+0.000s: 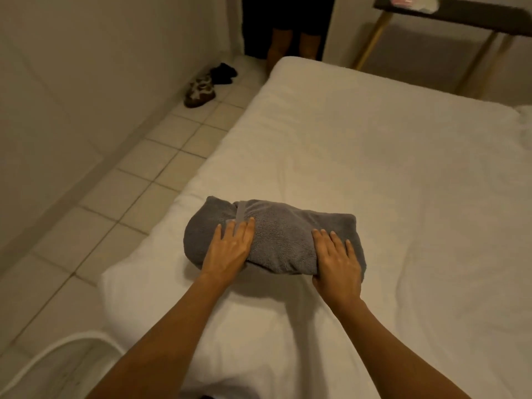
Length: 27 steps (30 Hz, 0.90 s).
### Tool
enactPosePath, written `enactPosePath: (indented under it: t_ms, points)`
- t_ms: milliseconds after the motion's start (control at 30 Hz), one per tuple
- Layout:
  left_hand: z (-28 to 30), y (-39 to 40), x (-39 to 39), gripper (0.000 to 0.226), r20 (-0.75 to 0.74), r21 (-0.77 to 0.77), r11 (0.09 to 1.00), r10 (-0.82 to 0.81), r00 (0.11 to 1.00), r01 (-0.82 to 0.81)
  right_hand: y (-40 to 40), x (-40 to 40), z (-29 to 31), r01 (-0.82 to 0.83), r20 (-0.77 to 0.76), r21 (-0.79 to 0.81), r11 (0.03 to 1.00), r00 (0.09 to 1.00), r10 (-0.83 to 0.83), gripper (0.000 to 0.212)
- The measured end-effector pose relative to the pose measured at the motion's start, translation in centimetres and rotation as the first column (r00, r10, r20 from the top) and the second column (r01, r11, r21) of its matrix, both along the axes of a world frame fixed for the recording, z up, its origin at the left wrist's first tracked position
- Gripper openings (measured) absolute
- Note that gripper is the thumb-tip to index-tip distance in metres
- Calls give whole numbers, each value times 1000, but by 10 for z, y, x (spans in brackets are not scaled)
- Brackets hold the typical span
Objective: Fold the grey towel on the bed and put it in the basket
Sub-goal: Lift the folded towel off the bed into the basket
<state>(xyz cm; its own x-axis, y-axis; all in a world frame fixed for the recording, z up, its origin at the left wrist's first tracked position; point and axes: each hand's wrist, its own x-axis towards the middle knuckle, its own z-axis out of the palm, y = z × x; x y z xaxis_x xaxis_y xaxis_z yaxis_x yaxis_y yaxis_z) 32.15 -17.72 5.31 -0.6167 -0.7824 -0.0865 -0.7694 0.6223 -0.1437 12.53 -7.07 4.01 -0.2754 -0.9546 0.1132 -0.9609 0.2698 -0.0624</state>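
Note:
The grey towel (pixel 283 234) lies folded into a thick bundle on the white bed (pixel 388 174), near the bed's left corner. My left hand (pixel 229 249) rests flat on the towel's left half, fingers straight, beside a lighter grey band. My right hand (pixel 336 259) lies on the towel's right end, fingers straight on top and the thumb down at the near edge. The white basket (pixel 62 358) stands on the floor at the lower left, only its rim and part of its wall in view.
A tiled floor (pixel 121 197) runs along the bed's left side. Shoes (pixel 201 92) lie by the wall at the far left. A person's legs (pixel 290 44) stand in the doorway beyond the bed. A dark table (pixel 449 12) with gold legs stands at the back right.

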Motion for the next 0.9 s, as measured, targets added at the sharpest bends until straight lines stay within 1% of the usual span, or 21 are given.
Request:
enactPosePath:
  t_ms: [133, 333, 467, 600, 700, 900]
  points:
    - [-10, 4, 65, 81, -3, -19, 990, 141, 990, -141, -25, 52, -11, -135, 23, 19, 991, 991, 135, 84]
    - [-26, 17, 165, 82, 1, -28, 958, 285, 958, -285, -50, 139, -28, -309, 25, 33, 951, 951, 308, 83]
    - [-35, 34, 234, 84, 29, 19, 914, 404, 914, -405, -55, 205, -38, -400, 20, 41, 915, 916, 400, 82]
    - [-35, 54, 301, 82, 5, 62, 875, 481, 877, -480, -54, 272, -41, -483, 22, 51, 874, 876, 482, 83]
    - [-33, 67, 355, 87, 30, 32, 846, 532, 846, -533, -53, 325, -37, -540, 23, 41, 840, 841, 540, 81]
    - [-30, 110, 472, 87, -5, -24, 762, 647, 762, -647, -42, 445, -31, -657, 36, 10, 754, 754, 656, 81]
